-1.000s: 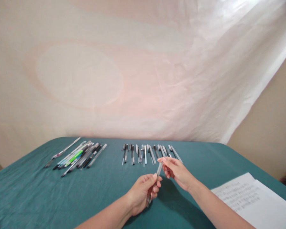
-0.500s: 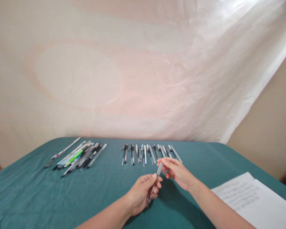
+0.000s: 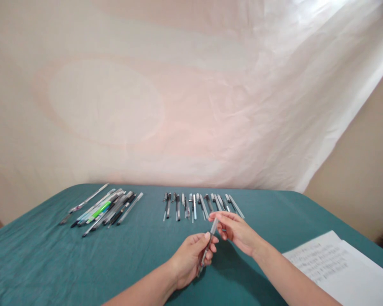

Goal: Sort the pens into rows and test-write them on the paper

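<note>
A pale sheet (image 3: 191, 106) hangs behind a counter (image 3: 44, 263) covered in teal cloth. Above its near middle, the left hand (image 3: 191, 257) is curled shut around the lower half of a pen (image 3: 212, 228). The right hand (image 3: 239, 231) pinches the pen's top end, probably so each end is steadied clear of the cloth. The pen's long axis runs from 7 to 1 o'clock, top end farthest away. A row of pens (image 3: 198, 206) lies at 12 o'clock and a heap of pens (image 3: 105, 210) at 10.

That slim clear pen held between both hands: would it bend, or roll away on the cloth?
Probably stiff: the slim clear pen runs straight between the left hand and right hand. Likely light, since fingertips alone pinch it. Its slender barrel might roll, though the row of pens lies orderly on the teal tablecloth.
</note>
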Demonstrator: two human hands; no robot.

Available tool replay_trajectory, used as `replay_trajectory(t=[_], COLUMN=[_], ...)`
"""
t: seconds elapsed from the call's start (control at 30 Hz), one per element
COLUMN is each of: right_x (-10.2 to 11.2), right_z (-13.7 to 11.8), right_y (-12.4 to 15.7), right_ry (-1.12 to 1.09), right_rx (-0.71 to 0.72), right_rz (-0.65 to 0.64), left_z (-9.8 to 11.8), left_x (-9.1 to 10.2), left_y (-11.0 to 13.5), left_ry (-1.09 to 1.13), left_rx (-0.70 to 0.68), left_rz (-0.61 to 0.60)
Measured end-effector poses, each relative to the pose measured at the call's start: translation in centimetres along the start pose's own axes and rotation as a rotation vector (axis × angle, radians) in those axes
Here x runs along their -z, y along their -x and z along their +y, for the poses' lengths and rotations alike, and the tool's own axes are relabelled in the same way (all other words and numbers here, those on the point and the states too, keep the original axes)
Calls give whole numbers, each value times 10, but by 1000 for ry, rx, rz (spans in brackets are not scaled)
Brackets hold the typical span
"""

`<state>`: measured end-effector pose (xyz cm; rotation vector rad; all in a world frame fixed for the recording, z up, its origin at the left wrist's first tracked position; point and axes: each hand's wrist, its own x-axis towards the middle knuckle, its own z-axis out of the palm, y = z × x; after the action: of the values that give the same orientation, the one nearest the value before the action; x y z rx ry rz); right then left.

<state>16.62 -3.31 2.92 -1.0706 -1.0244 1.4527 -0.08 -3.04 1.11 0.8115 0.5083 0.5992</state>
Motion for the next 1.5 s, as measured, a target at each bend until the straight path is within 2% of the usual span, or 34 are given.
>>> replay_trajectory(t=[0.17, 0.4, 0.7, 0.93, 1.23, 1.5], right_x=[1, -1, -1, -1, -1, -2], right_z=[1, -3, 1, -3, 1, -4], right_y=[0, 0, 0, 0, 1, 0], right_ry=[33, -25, 52, -47, 47, -10], right_rx=[31, 6, 14, -18, -10, 9], right_rz=[58, 24, 80, 12, 116, 95], left_z=[1, 1, 1, 2, 2, 3], left_x=[-1, -2, -3, -2, -4, -2], left_y=[0, 0, 0, 0, 0, 0], left_ry=[-33, -38, -16, 5, -12, -12], left_rx=[5, -17, -39, -31, -26, -21], left_rz=[-1, 2, 1, -1, 10, 9])
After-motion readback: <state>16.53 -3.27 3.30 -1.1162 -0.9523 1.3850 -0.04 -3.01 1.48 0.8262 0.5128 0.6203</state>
